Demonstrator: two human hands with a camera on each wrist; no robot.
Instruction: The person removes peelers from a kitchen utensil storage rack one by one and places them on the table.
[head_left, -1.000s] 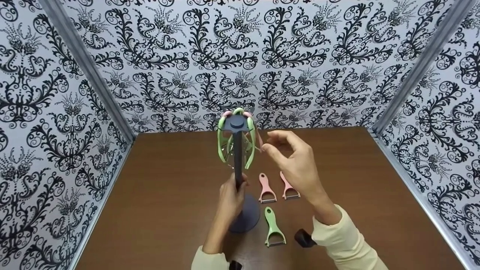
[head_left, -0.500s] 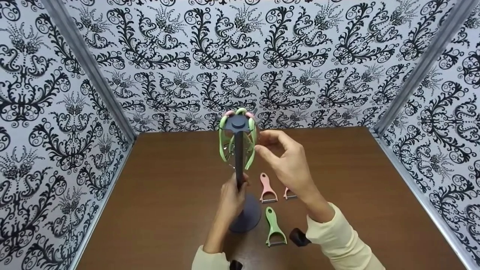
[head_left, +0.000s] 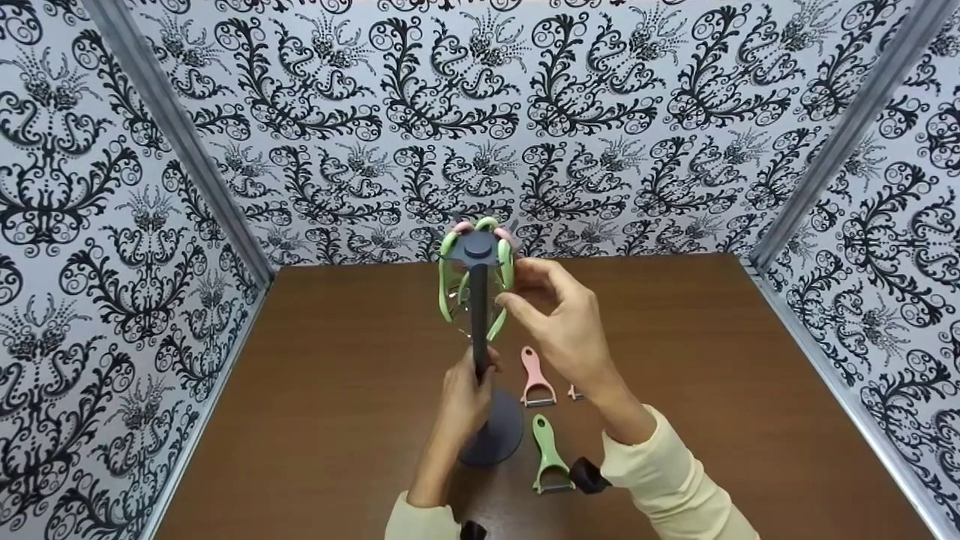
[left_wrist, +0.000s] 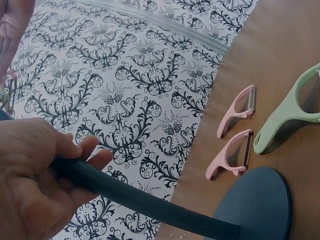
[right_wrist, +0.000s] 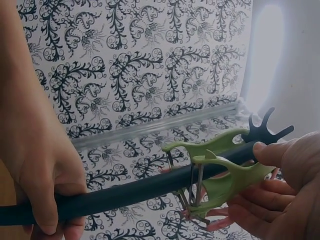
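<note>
A dark stand [head_left: 480, 315] with a hooked top and round base [head_left: 493, 435] is gripped around its pole by my left hand [head_left: 466, 394]. Green peelers [head_left: 444, 292] and pink peelers hang by their handles from the hooks, blades downward. My right hand [head_left: 566, 322] is at the stand's right side, its thumb by a hanging green peeler. In the right wrist view, the right thumb lies close to that green peeler's handle [right_wrist: 235, 172], with the curved fingers below and behind. Whether they pinch it is hidden. The left hand [right_wrist: 50, 170] wraps the pole there too.
On the brown table [head_left: 337, 420] lie a pink peeler [head_left: 534, 375], another pink peeler [head_left: 576, 393] mostly hidden behind the right hand, and a green peeler [head_left: 550, 454]. Patterned walls [head_left: 480, 127] enclose the back and sides.
My right hand has moved left, nearer to the hanging peelers, and now covers most of one pink peeler on the table. The left hand keeps its grip on the pole.
</note>
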